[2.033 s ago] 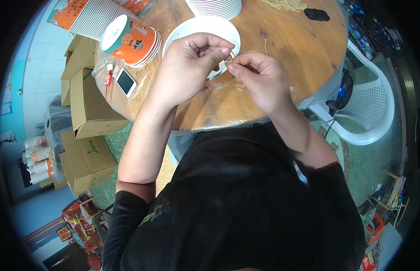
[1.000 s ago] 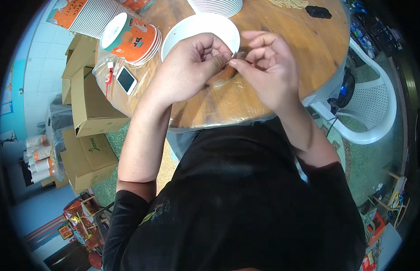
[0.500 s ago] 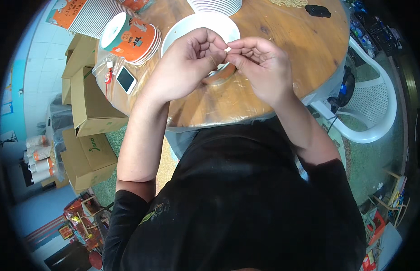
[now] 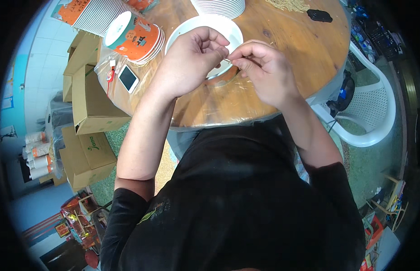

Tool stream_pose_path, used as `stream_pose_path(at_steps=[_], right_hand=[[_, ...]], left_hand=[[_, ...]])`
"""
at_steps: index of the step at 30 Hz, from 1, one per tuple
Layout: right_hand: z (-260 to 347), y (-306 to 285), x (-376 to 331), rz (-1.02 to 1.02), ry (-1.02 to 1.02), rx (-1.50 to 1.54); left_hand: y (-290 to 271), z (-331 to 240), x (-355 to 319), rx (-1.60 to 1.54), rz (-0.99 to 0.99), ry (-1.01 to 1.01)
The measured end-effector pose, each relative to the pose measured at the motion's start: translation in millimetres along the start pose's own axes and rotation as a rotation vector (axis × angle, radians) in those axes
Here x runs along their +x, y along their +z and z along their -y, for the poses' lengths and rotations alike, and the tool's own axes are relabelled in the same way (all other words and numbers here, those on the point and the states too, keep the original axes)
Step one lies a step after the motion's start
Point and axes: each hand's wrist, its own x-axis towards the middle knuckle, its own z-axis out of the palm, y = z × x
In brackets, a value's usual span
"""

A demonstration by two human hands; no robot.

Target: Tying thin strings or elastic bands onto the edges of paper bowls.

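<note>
My left hand (image 4: 189,63) and my right hand (image 4: 268,70) meet over the near side of a round white tub (image 4: 235,35). Both pinch at the fingertips, almost touching. A thin, pale piece lies between them, too small and hidden to name. The fingers of each hand are curled in, and my left hand covers part of the tub's rim. Left of the tub, a tilted stack of orange and teal printed paper buckets (image 4: 140,40) rests on the wooden table (image 4: 305,56), cords at its lower rims.
Stacked white tubs (image 4: 219,7) stand at the back, near beige cords (image 4: 289,4) and a black flat object (image 4: 319,16). A phone (image 4: 127,79) and a red cable (image 4: 111,74) lie left. Cardboard boxes (image 4: 94,101) sit left of the table, a white plastic chair (image 4: 370,135) right.
My right hand has drawn slightly right and down, and its fingertips have parted a little from my left hand's. The view has shifted slightly.
</note>
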Motion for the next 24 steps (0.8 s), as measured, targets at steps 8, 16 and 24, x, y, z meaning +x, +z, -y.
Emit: stream_pose_path(at_steps=[8, 16, 24], right_hand=[[12.7, 10.9, 0.5, -0.156, -0.046, -0.123], [-16.3, 30.0, -8.3, -0.383, -0.288, -0.154], [-28.7, 37.5, -10.5, -0.493, -0.45, -0.181]], left_hand=[[5.5, 0.7, -7.5, -0.068, -0.045, 0.12], [2.9, 1.7, -17.9, -0.096, 0.008, 0.032], [0.6, -14.9, -10.0, 0.071, 0.117, -0.152]])
